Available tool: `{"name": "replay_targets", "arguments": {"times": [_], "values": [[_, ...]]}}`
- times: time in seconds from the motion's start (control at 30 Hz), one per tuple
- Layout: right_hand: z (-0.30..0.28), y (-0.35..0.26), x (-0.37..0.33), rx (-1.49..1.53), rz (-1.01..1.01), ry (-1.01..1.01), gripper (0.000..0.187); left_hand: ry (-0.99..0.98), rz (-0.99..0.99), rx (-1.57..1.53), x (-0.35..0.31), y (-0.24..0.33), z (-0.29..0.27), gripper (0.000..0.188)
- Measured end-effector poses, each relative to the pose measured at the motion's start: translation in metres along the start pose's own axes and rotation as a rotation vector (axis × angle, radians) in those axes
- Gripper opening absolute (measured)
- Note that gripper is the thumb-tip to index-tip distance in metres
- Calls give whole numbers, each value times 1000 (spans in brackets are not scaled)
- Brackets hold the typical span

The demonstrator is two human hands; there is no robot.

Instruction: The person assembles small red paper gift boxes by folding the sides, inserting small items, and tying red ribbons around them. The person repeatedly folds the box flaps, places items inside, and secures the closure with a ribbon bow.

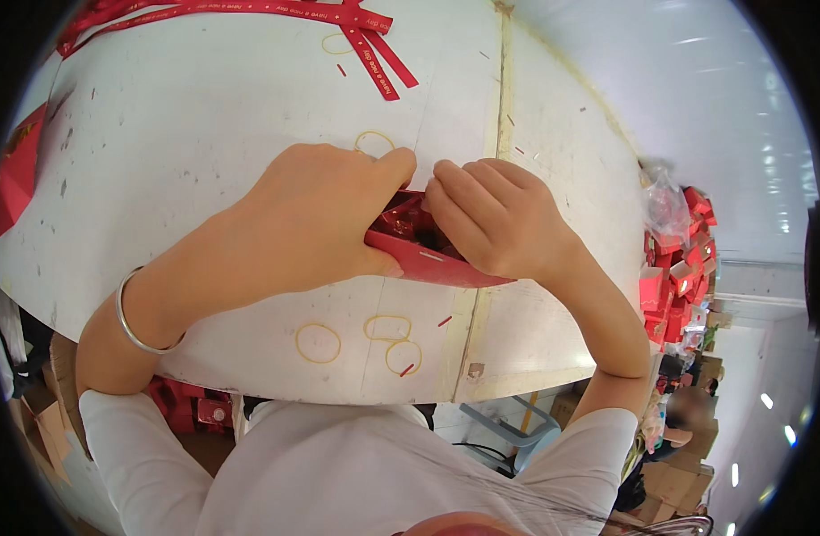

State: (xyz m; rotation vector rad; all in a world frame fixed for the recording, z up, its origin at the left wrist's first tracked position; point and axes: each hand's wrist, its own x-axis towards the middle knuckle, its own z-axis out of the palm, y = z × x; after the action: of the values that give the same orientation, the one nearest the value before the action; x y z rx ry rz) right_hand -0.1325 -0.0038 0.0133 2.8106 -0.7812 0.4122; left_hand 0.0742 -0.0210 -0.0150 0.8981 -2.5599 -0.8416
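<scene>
A small red box (441, 266) lies between my hands above the white table, its top side open. Shiny red wrapped pieces (403, 220) show inside it. My left hand (325, 214) is closed around the box's left end, thumb along the near wall and fingers at the far side. Over the right part of the box, my right hand (504, 214) is closed, its fingers curled at the opening and the far rim. That hand hides the box's right end, and its thumb is out of sight.
Yellow rubber bands (319, 343) and red scraps lie on the white table (204, 330). A red printed ribbon (365, 45) crosses the far left. Red boxes (673, 286) are piled beyond the right edge, near another person (687, 411). A grey-blue stool (526, 433) stands below.
</scene>
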Motion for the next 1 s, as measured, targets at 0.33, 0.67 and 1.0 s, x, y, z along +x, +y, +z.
{"name": "replay_targets", "arguments": {"times": [0.33,0.67,1.0], "values": [[-40,39,-33,-121,1170,-79,23,313,-238,492,-4,8,18,35],[-1,-41,-21,1036,900,-97,63,-224,-28,-39,-26,47,-4,80],[-8,-29,-17,481,563,-198,37,70,263,297,-9,-7,-22,61]]}}
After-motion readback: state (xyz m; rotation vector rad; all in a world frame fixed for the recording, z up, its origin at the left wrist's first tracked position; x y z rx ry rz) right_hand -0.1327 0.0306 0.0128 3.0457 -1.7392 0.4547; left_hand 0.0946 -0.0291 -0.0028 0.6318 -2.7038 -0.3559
